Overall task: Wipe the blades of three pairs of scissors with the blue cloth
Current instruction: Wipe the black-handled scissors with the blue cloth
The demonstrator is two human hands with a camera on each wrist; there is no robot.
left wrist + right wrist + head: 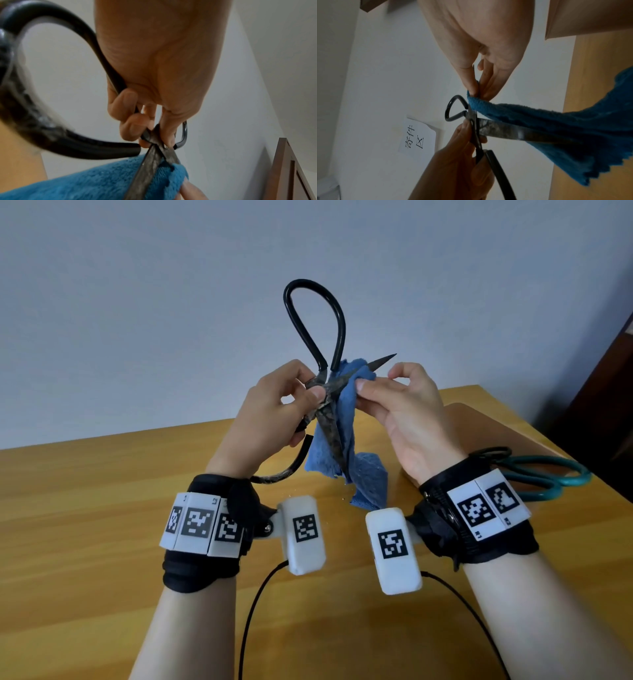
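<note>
While the right wrist strap point(479, 508) covers most of them, only the teal loop handles of a second pair, the teal scissors point(555, 477), stick out behind it on the wooden table point(102, 508), plus a thin dark ring point(489, 453) just beside them that I honestly can't identify. So that's two pairs I can count for sure; if there's a third I can't make it out. The black scissors point(325, 378) are the ones being worked on, held up above the table with the blades spread apart: big old-school things with long, bent-rod loop handles in glossy black and dull, mottled, stained blades ending in sharp points. One handle loop sticks up against the grey wall point(137, 302), the other curls down past the left wrist and is partly cut off. The left hand point(274, 409) has its fingers and thumb curled tight around the pivot area. The right hand point(404, 412) is pinching the blue cloth point(342, 446) around the upper blade, thumb and fingers pressed together, with just the blade tip poking out past the fabric. One cloth, fuzzy terry-looking, zigzag-cut edge, the rest hanging down with its bottom end touching the table. The lower blade lies across the draped part.
</note>
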